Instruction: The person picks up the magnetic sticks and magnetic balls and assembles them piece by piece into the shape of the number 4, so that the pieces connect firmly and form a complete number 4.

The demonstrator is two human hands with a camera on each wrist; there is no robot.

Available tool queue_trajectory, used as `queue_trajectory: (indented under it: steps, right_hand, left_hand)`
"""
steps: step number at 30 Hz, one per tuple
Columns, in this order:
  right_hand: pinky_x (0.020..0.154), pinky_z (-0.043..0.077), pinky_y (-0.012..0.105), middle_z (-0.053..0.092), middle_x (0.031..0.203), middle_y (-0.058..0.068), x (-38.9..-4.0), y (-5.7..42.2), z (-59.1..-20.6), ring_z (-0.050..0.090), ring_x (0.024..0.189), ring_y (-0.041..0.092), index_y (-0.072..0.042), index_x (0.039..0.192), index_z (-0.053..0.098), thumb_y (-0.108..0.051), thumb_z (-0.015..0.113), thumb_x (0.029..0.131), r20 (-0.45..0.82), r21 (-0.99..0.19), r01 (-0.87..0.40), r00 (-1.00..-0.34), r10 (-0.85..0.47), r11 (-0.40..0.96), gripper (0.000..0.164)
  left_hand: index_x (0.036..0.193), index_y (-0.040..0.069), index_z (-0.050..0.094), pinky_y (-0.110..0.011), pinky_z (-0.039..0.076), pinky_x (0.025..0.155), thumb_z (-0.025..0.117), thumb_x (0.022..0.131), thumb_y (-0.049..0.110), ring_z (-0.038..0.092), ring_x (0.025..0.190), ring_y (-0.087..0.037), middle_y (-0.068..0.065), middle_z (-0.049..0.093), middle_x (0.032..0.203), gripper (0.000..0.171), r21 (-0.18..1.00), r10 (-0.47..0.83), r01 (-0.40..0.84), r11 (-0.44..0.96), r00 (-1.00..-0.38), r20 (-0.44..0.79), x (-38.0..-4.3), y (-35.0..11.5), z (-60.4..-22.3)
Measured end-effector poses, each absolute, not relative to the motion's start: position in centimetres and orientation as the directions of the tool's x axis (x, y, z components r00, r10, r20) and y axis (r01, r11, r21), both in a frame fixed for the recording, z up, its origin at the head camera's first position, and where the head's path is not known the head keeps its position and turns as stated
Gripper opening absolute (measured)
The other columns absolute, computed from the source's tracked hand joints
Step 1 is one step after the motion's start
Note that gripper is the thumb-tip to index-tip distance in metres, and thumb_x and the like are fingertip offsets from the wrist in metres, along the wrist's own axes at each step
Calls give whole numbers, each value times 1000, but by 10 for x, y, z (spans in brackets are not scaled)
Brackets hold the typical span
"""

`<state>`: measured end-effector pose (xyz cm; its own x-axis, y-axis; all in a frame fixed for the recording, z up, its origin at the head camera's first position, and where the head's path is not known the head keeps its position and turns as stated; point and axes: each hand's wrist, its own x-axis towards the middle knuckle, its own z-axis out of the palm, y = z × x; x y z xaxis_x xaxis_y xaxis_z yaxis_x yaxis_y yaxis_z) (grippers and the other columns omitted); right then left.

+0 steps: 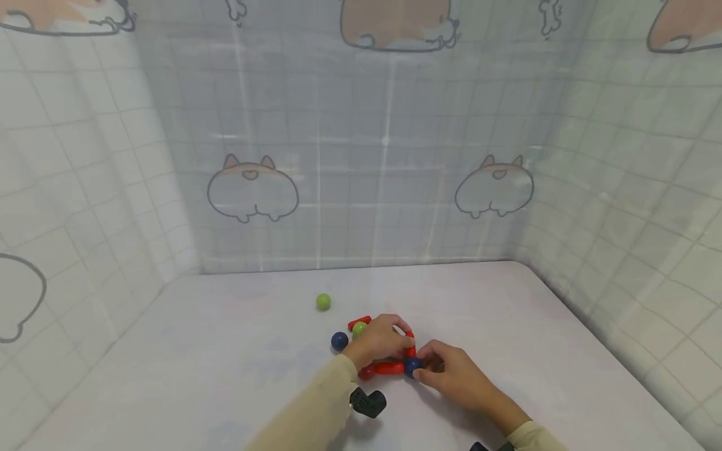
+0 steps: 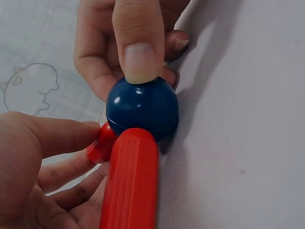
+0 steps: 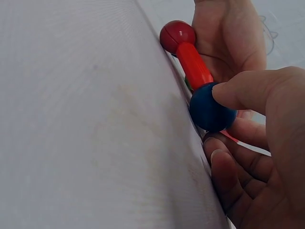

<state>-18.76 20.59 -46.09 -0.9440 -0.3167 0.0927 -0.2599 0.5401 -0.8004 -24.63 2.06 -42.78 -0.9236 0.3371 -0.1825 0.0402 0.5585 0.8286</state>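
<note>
My right hand (image 1: 454, 374) pinches a glossy blue ball (image 2: 142, 110) between thumb and fingers, low over the white tabletop. A red ribbed rod (image 2: 131, 183) meets this ball at one end; its other end joins a dark red ball (image 3: 177, 36). From the blue ball's far side a second red rod (image 1: 410, 346) extends away from me. My left hand (image 1: 379, 343) pinches that second rod near the ball, its thumb and fingers on either side. The left hand partly covers this rod in the head view.
Left of my hands, a loose blue ball (image 1: 340, 341) lies on the tabletop (image 1: 254, 376). Beyond it are a green ball (image 1: 360, 329) beside a red rod (image 1: 359, 322), and another green ball (image 1: 323, 302) farther back. Patterned curtains (image 1: 361, 125) enclose the back and sides.
</note>
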Motion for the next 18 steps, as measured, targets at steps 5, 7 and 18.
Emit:
queue_trajectory:
  steps: [5, 7, 18]
  right_hand:
    - [71, 52, 27, 66, 91, -5, -188, 206, -462, 60, 83, 17, -13, 106, 65, -29, 75, 89, 74, -801, -235, -952, -297, 551, 25]
    - [71, 51, 27, 66, 91, -5, -189, 205, -462, 60, 83, 17, -13, 106, 65, -29, 75, 89, 72, -799, -230, -954, -291, 556, 25]
    - [73, 52, 26, 64, 98, -5, -188, 203, -460, 61, 85, 12, -15, 124, 64, -27, 74, 91, 154, -755, -332, -928, -340, 566, 36]
  left_hand:
    - [103, 11, 66, -33, 56, 75, 74, 91, 19, 68, 70, -17, -2, 68, 77, 16, 839, 356, 43, 542, -916, -183, -249, 21, -429]
    - [103, 11, 66, -33, 56, 76, 74, 91, 19, 68, 70, -17, -2, 69, 77, 16, 843, 362, 41, 537, -914, -186, -249, 20, -428]
    - [105, 10, 72, -32, 56, 73, 72, 92, 22, 67, 69, -16, 0, 68, 79, 18, 820, 361, 91, 565, -921, -146, -255, 16, -428]
